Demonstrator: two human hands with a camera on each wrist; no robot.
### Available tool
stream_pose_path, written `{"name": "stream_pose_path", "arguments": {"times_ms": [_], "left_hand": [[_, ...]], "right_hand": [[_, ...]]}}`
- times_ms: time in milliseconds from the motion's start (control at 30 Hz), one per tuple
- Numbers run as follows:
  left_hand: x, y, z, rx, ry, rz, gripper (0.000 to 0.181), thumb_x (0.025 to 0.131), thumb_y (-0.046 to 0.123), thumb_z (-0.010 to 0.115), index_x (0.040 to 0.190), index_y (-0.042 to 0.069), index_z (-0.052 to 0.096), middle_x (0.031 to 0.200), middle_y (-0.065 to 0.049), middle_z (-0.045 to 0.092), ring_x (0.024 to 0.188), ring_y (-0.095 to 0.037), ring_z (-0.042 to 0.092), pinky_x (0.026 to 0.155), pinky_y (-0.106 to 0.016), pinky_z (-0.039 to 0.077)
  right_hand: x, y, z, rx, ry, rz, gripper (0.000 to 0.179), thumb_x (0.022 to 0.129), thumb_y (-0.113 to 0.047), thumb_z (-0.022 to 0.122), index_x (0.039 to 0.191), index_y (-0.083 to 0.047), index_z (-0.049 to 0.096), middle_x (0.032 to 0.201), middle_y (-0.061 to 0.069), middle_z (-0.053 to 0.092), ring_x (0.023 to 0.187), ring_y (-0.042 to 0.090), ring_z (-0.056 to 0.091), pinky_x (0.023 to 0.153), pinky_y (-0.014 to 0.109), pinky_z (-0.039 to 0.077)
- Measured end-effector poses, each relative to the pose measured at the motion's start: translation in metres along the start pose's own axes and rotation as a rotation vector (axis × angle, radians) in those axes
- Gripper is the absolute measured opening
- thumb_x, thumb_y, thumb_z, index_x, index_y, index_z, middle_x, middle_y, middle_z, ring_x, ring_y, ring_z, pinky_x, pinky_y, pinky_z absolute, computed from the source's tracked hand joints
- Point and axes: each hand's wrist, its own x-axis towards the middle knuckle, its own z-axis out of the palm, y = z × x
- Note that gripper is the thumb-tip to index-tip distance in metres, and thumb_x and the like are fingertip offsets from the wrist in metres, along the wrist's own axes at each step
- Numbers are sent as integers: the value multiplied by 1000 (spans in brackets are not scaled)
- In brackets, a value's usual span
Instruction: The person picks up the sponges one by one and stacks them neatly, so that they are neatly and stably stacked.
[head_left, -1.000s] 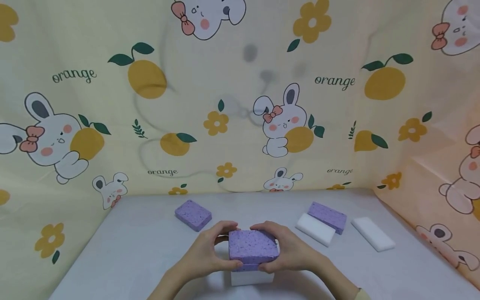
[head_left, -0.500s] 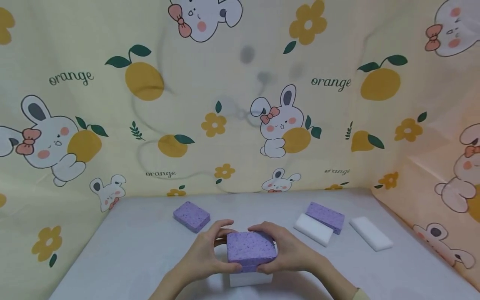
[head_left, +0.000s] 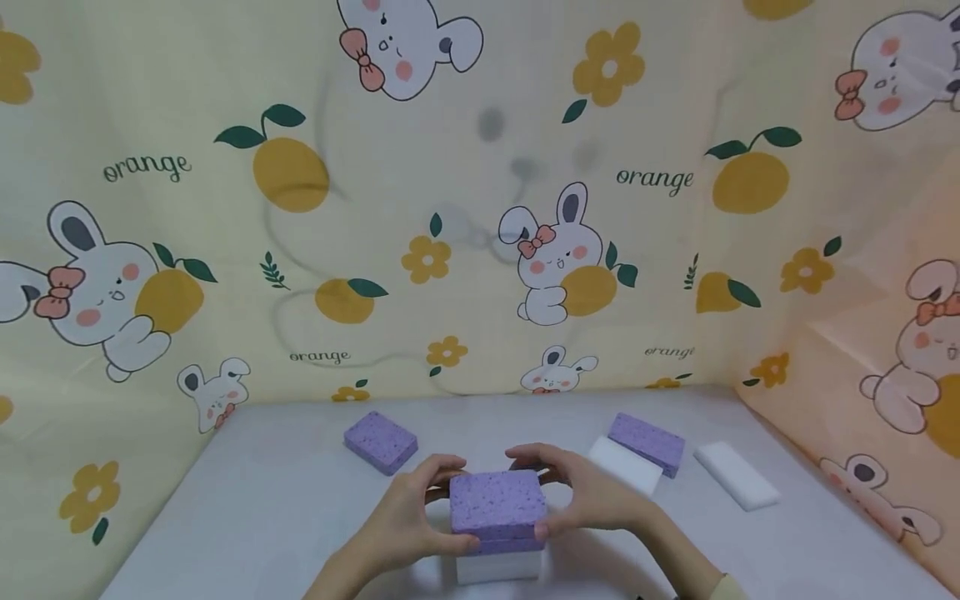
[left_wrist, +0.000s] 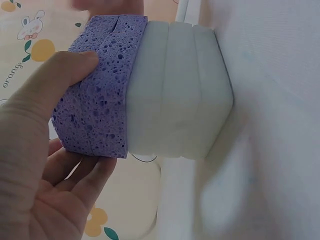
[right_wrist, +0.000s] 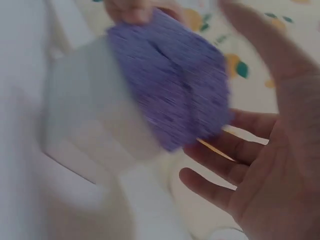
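Observation:
A stack stands at the front middle of the table, with white sponge blocks (left_wrist: pixel 175 95) below and two purple sponges on top, the upper purple sponge (head_left: pixel 497 498) lying flat. My left hand (head_left: pixel 405 512) holds the purple pair, thumb on the near face and fingers behind, as the left wrist view shows. Beside the right side of the stack is my right hand (head_left: pixel 592 497), its fingers spread. In the right wrist view its thumb stands off the purple sponges (right_wrist: pixel 175 80), while some fingertips are right at their edge. That view is blurred.
A single purple sponge (head_left: pixel 381 442) lies at the back left of the table (head_left: pixel 247 517). At the back right another purple sponge (head_left: pixel 647 443) overlaps a white block (head_left: pixel 624 468), and one more white block (head_left: pixel 737 475) lies farther right. A printed curtain (head_left: pixel 450 167) rises behind.
The right hand has loosened from the purple sponges and drawn slightly to the right. The left hand keeps its hold. The top purple sponge now sits squarer over the stack; the head view has tilted slightly.

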Motion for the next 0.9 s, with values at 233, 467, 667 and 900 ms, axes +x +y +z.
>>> {"name": "stream_pose_path", "arguments": {"times_ms": [233, 467, 667, 900], "left_hand": [[-1, -2, 1, 10, 7, 2, 80, 65, 33, 92, 130, 11, 51, 121, -3, 65, 108, -17, 62, 95, -30, 48], [-1, -4, 1, 4, -1, 9, 77, 68, 35, 91, 129, 11, 51, 121, -1, 64, 108, -17, 62, 95, -30, 48], [-2, -3, 1, -5, -1, 11, 77, 68, 34, 91, 129, 11, 51, 121, -1, 64, 108, -17, 62, 96, -30, 48], [-2, -2, 0, -1, -9, 0, 76, 69, 34, 90, 129, 11, 50, 123, -2, 63, 110, -17, 62, 96, -29, 47]], "right_hand": [[-15, 16, -38, -91, 268, 200, 37, 92, -28, 70, 125, -12, 62, 122, 4, 62, 111, 30, 58, 93, 43, 49], [-56, 49, -62, -297, 531, 450, 45, 82, -37, 81, 112, -6, 68, 115, 12, 65, 107, 33, 60, 90, 46, 51], [-86, 58, -68, -363, 608, 507, 51, 79, -36, 84, 114, -3, 68, 115, 15, 67, 104, 35, 63, 89, 50, 51], [-95, 60, -68, -343, 588, 515, 57, 76, -36, 86, 117, -1, 67, 115, 15, 67, 101, 30, 64, 83, 35, 53]]}}
